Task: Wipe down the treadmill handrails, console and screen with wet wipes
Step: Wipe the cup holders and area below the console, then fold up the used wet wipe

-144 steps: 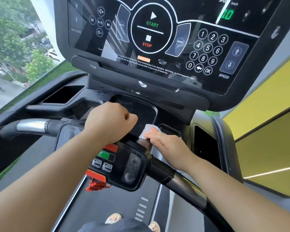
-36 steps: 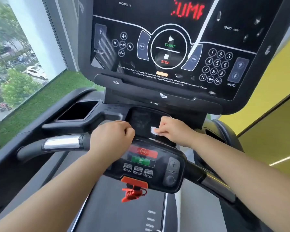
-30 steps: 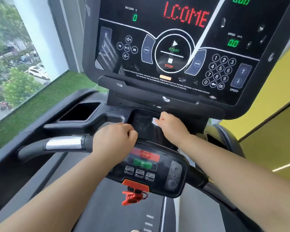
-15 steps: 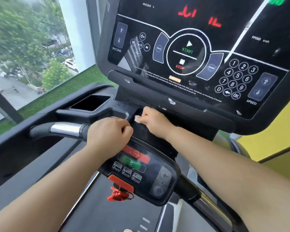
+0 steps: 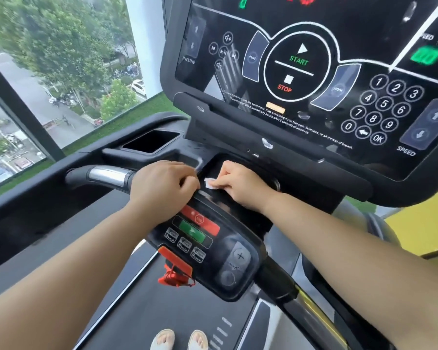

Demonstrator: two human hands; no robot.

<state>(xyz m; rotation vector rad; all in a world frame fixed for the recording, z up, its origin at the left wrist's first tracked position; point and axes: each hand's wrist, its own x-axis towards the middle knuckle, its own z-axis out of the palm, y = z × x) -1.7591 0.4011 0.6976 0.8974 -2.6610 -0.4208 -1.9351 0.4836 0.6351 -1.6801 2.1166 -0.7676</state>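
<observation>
Ahead and to the left, a tall window [image 5: 61, 72] over trees and a street far below; to the right, a yellow wall [image 5: 415, 228]. Across the top, the large glossy black console screen [image 5: 314, 117] with START, STOP and a number keypad, lit red and green digits cut off at its upper edge. Below, the dark treadmill belt [image 5: 137, 311], with two sandalled feet [image 5: 180, 339] at the bottom edge. Between the forearms, the black oval control pod [image 5: 200, 238] with red and green bars, and a red safety clip [image 5: 175, 276] on its near side.

Compared with almost five seconds back: no longer flat on the wipe right of the pod, but bunching it at the left edge of the dark recessed tray [image 5: 223, 165] behind the pod.

Left hand [image 5: 162, 188]: same spot as before, fingers curled round the black handrail with its chrome sleeve [image 5: 106, 174]. Right hand [image 5: 240, 185]: thumb and fingertips pinching the small crumpled white wet wipe [image 5: 209, 184], pressing it onto the tray's near-left corner, just beside the left knuckles.
</observation>
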